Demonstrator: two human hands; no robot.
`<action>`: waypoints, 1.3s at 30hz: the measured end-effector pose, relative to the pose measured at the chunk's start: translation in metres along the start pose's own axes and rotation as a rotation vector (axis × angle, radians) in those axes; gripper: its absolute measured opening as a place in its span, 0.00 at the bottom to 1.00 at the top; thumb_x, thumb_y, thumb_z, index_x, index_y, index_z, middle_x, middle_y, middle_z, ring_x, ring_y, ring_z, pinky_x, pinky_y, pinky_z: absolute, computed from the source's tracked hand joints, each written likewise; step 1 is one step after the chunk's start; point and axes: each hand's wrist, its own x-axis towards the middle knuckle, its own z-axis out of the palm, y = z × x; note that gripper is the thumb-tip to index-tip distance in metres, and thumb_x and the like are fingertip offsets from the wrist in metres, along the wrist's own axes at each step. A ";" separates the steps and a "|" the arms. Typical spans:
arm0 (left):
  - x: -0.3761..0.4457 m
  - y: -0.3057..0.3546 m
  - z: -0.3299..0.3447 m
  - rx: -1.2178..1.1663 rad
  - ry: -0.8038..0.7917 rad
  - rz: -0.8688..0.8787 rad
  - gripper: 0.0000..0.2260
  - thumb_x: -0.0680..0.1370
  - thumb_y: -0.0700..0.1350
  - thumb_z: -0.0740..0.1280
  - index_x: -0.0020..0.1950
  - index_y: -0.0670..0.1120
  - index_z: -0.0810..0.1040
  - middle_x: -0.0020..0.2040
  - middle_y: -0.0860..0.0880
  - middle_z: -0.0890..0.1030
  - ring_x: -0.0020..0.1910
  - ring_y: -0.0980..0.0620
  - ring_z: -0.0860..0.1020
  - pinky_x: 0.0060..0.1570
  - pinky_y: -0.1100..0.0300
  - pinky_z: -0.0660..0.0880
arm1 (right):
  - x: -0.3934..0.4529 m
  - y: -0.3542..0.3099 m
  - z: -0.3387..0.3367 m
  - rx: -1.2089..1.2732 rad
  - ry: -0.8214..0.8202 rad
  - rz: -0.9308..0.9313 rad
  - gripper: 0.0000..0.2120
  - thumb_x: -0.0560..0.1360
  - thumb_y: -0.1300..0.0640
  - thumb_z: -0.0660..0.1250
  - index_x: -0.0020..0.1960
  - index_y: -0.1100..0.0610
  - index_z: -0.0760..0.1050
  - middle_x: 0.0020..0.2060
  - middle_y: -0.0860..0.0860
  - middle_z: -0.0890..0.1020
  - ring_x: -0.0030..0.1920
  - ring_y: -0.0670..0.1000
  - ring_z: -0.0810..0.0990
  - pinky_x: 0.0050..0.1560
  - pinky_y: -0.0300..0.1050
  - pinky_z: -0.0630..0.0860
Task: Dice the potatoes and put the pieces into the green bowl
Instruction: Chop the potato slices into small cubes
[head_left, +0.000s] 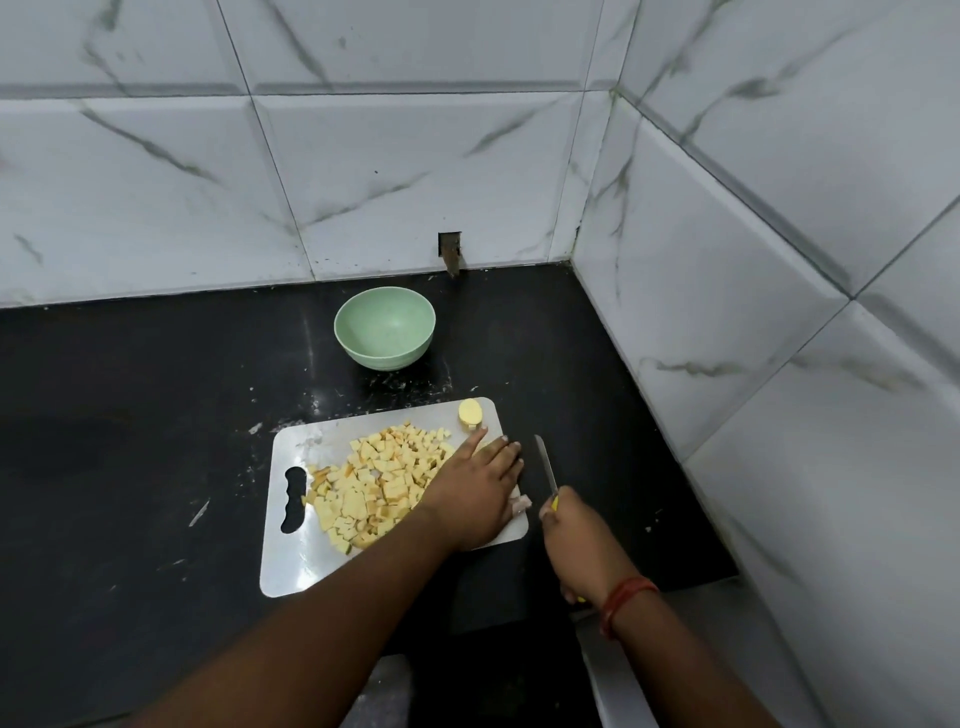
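Here, the left hand (475, 486) is lying flat, fingers straight, beside diced potato pieces (382, 480) on the cutting board (291, 564); the right hand (571, 540) is gripping a knife (545, 465); the green bowl (384, 328) is standing apart.

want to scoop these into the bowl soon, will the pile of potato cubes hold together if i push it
Probably not: the diced potato pieces lie loose on the steel cutting board, so they would likely scatter. Their cut faces look wet, so some may stick or slide.

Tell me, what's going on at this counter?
A person is dicing potatoes on a metal cutting board. The left hand lies flat beside the heap of potato cubes; the right hand grips a knife. One uncut potato piece remains, and the green bowl is empty.
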 end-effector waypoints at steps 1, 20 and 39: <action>-0.003 -0.002 0.003 0.012 0.004 -0.001 0.29 0.85 0.59 0.45 0.80 0.43 0.63 0.81 0.43 0.62 0.80 0.44 0.58 0.80 0.44 0.42 | 0.002 0.001 -0.002 -0.012 0.002 -0.009 0.08 0.81 0.58 0.50 0.52 0.58 0.68 0.46 0.57 0.77 0.33 0.52 0.75 0.22 0.41 0.67; 0.022 -0.062 -0.008 -0.299 0.044 -0.304 0.21 0.85 0.53 0.55 0.76 0.48 0.71 0.74 0.45 0.71 0.71 0.46 0.71 0.74 0.53 0.61 | 0.043 -0.016 -0.011 -0.071 -0.081 0.004 0.08 0.82 0.56 0.50 0.50 0.56 0.67 0.44 0.55 0.75 0.30 0.55 0.76 0.21 0.41 0.70; 0.018 -0.087 -0.007 -0.644 0.214 -0.731 0.05 0.79 0.38 0.64 0.47 0.46 0.69 0.46 0.46 0.78 0.44 0.44 0.77 0.41 0.50 0.73 | 0.084 -0.043 0.003 -0.402 -0.040 -0.131 0.12 0.78 0.64 0.56 0.61 0.60 0.67 0.50 0.58 0.79 0.45 0.56 0.79 0.44 0.47 0.75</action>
